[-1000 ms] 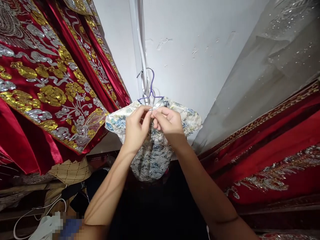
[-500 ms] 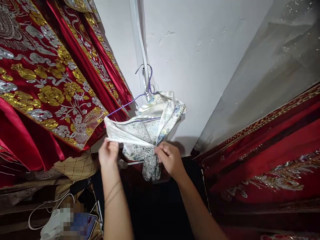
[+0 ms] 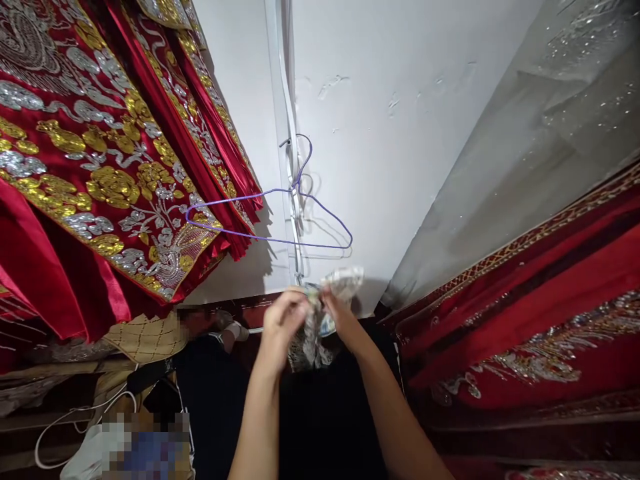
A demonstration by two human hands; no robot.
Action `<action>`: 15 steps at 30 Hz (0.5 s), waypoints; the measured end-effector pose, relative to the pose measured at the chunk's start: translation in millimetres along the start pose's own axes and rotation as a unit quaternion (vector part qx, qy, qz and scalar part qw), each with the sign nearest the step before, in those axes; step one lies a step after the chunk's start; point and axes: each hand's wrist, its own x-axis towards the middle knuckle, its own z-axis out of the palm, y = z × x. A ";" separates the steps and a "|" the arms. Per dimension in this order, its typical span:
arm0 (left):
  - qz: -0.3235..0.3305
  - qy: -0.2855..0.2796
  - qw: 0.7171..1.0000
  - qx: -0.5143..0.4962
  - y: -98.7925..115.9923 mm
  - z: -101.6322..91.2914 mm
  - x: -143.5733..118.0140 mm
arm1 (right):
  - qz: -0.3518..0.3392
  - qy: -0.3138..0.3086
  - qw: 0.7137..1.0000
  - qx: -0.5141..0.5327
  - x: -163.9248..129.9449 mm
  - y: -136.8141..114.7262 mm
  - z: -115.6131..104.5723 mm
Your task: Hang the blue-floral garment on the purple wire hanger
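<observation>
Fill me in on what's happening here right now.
A person holds a bunched pale floral garment in both hands, left hand and right hand close together below a purple wire hanger. The hanger hangs bare on the white wall. Red embroidered robes hang to either side.

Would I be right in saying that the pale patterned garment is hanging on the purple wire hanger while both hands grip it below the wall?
Not quite: the head view shows the purple wire hanger hanging bare. The pale patterned garment is off it, bunched between the left hand and the right hand, which do grip it below the white wall.
</observation>
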 end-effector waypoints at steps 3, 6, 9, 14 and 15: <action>0.033 -0.124 0.972 0.194 23.4 13.1 -3.2 | 0.083 -0.126 0.978 0.146 11.1 -18.8 16.5; 0.053 -0.153 0.938 0.307 40.7 -1.1 5.7 | 0.137 -0.235 0.943 0.191 19.2 -38.3 25.6; 0.043 -0.067 0.940 0.332 41.9 -31.5 19.2 | 0.132 -0.286 0.937 0.151 27.2 -58.4 23.6; -0.095 -0.195 0.933 0.287 15.8 -72.5 29.5 | -0.083 -0.252 0.954 -0.139 63.6 -90.3 0.6; -0.115 -0.208 0.921 0.309 11.4 -76.7 28.8 | -0.157 -0.190 0.951 -0.186 75.8 -92.3 -4.0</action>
